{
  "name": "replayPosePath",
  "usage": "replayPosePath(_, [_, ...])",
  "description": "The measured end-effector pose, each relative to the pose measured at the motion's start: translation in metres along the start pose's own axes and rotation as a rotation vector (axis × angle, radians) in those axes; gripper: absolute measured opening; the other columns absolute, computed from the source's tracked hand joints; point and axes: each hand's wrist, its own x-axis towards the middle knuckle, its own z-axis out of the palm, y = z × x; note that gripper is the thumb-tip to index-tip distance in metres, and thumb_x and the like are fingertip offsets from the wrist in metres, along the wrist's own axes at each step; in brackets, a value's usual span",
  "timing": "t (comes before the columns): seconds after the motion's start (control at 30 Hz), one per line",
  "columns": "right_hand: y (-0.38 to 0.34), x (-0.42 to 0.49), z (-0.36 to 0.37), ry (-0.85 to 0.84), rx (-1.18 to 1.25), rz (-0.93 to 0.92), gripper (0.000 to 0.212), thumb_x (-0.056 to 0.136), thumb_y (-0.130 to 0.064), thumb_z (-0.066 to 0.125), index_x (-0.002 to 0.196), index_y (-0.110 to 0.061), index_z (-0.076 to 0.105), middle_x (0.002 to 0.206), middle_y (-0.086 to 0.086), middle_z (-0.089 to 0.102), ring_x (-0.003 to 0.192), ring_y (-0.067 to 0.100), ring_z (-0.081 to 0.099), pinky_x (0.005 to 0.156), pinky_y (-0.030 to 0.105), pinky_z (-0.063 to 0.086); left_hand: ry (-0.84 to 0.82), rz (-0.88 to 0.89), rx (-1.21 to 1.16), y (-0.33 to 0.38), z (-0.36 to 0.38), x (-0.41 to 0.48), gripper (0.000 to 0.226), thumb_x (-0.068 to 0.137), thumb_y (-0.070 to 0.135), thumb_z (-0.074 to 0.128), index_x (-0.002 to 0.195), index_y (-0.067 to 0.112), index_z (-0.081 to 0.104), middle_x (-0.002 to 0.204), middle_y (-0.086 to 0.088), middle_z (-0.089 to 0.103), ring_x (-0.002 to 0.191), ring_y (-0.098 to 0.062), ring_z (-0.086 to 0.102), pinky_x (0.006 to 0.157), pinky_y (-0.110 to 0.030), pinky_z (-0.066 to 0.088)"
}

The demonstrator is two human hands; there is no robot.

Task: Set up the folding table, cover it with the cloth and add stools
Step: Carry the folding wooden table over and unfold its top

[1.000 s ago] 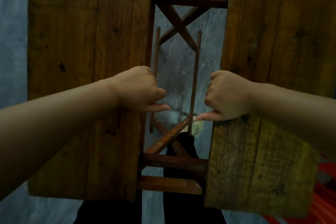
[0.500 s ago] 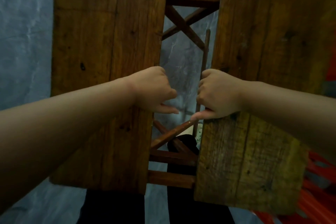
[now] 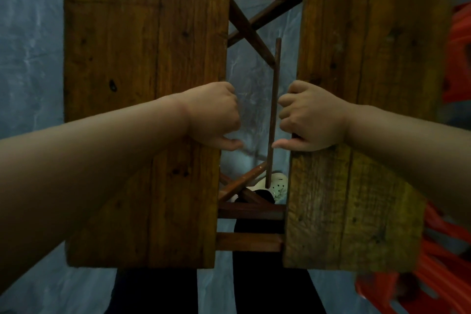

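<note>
You're on step 1, the table set-up: the top isn't closed yet. Your left hand is clamped on the inner edge of the left brown plank leaf, fingers curled over it, thumb pointing inward. Your right hand grips the inner edge of the right brown plank leaf the same way. The table stands straight in front of you. The gap btwn the leaves shows the dark cross-braced wooden frame, a thin dark rod just beside your right thumb, and the grey floor. The stacked red plastic stools wait at the right edge. No cloth in view, so cover and stools are prob. still to do. Next move, as I read it: draw both leaves in evenly till the edges meet, w/ fingers slipped out of the seam before it shuts, and watch that rod. Vs 1 s ago, the gap is narrower and your hands sit closer together. A 2nd thin rod by the left leaf no longer shows. Vs 0.5 s ago, little differs.
</note>
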Motion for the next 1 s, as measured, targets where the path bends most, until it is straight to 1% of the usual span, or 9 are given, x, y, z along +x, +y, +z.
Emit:
replayPosePath(0.1, [0.015, 0.018, -0.003, 0.045, -0.023, -0.017, 0.066, 0.093, -0.059, 0.019, 0.049, -0.023, 0.052, 0.049, -0.009, 0.045, 0.053, 0.012, 0.037, 0.068, 0.033, 0.032, -0.081, -0.039, 0.037, -0.018, -0.003, -0.01, 0.064, 0.083, 0.063, 0.007, 0.063, 0.025, 0.054, 0.057, 0.008, 0.051, 0.056, -0.01, 0.048, 0.069, -0.03, 0.034])
replayPosePath(0.2, [0.032, 0.048, -0.007, 0.084, -0.063, -0.047, 0.065, 0.092, -0.06, 0.019, 0.051, -0.023, 0.054, 0.052, -0.009, 0.048, 0.056, 0.013, 0.039, 0.07, 0.034, 0.038, -0.104, -0.078, 0.084, -0.043, -0.001, -0.032, 0.064, 0.085, 0.064, 0.01, 0.064, 0.025, 0.057, 0.059, 0.009, 0.054, 0.058, -0.009, 0.051, 0.07, -0.028, 0.034])
replayPosePath(0.33, [0.049, 0.095, -0.023, 0.116, -0.114, -0.036, 0.067, 0.091, -0.064, 0.016, 0.066, -0.022, 0.063, 0.069, -0.006, 0.057, 0.072, 0.015, 0.049, 0.088, 0.038, 0.042, -0.147, -0.186, 0.09, -0.075, -0.001, -0.074, 0.063, 0.085, 0.064, 0.01, 0.065, 0.027, 0.057, 0.062, 0.01, 0.055, 0.062, -0.007, 0.053, 0.078, -0.028, 0.039])
replayPosePath(0.43, [0.06, 0.122, -0.035, 0.122, -0.192, -0.054, 0.068, 0.091, -0.063, 0.012, 0.089, -0.021, 0.066, 0.093, -0.002, 0.06, 0.096, 0.019, 0.052, 0.111, 0.041, 0.026, -0.152, -0.268, 0.056, -0.093, -0.005, -0.103, 0.06, 0.085, 0.065, 0.013, 0.066, 0.027, 0.055, 0.063, 0.012, 0.053, 0.066, -0.006, 0.051, 0.084, -0.028, 0.04])
replayPosePath(0.5, [0.067, 0.133, -0.041, 0.113, -0.238, -0.044, 0.069, 0.091, -0.063, 0.013, 0.101, -0.017, 0.064, 0.105, 0.002, 0.06, 0.107, 0.022, 0.05, 0.115, 0.041, 0.015, -0.13, -0.305, 0.033, -0.1, -0.006, -0.118, 0.058, 0.084, 0.066, 0.013, 0.068, 0.028, 0.053, 0.068, 0.014, 0.053, 0.072, -0.005, 0.051, 0.09, -0.028, 0.04])
replayPosePath(0.57, [0.07, 0.141, -0.045, 0.104, -0.254, -0.027, 0.069, 0.091, -0.063, 0.016, 0.105, -0.014, 0.063, 0.11, 0.004, 0.06, 0.112, 0.023, 0.049, 0.116, 0.04, 0.01, -0.068, -0.339, -0.001, -0.103, -0.005, -0.131, 0.057, 0.085, 0.067, 0.014, 0.072, 0.028, 0.054, 0.073, 0.013, 0.056, 0.079, -0.008, 0.053, 0.094, -0.03, 0.039])
replayPosePath(0.73, [0.066, 0.145, -0.046, 0.1, -0.212, -0.009, 0.063, 0.092, -0.061, 0.021, 0.097, -0.015, 0.063, 0.103, 0.005, 0.059, 0.106, 0.024, 0.05, 0.115, 0.04, 0.009, 0.111, -0.321, -0.028, -0.1, 0.01, -0.15, 0.061, 0.088, 0.068, 0.015, 0.086, 0.026, 0.06, 0.087, 0.007, 0.062, 0.093, -0.015, 0.055, 0.103, -0.042, 0.036])
replayPosePath(0.9, [0.063, 0.146, -0.045, 0.094, -0.18, 0.023, 0.054, 0.092, -0.056, 0.028, 0.087, -0.015, 0.063, 0.091, 0.004, 0.059, 0.094, 0.024, 0.052, 0.112, 0.044, 0.023, 0.16, -0.305, -0.047, -0.1, 0.013, -0.147, 0.06, 0.086, 0.069, 0.02, 0.081, 0.024, 0.06, 0.08, 0.007, 0.058, 0.082, -0.013, 0.05, 0.093, -0.038, 0.04])
replayPosePath(1.0, [0.066, 0.149, -0.046, 0.09, -0.185, 0.016, 0.053, 0.092, -0.054, 0.028, 0.085, -0.015, 0.063, 0.088, 0.004, 0.057, 0.091, 0.024, 0.051, 0.108, 0.044, 0.027, 0.141, -0.315, -0.055, -0.103, 0.011, -0.146, 0.061, 0.085, 0.071, 0.017, 0.078, 0.026, 0.058, 0.078, 0.009, 0.056, 0.08, -0.012, 0.048, 0.094, -0.035, 0.037])
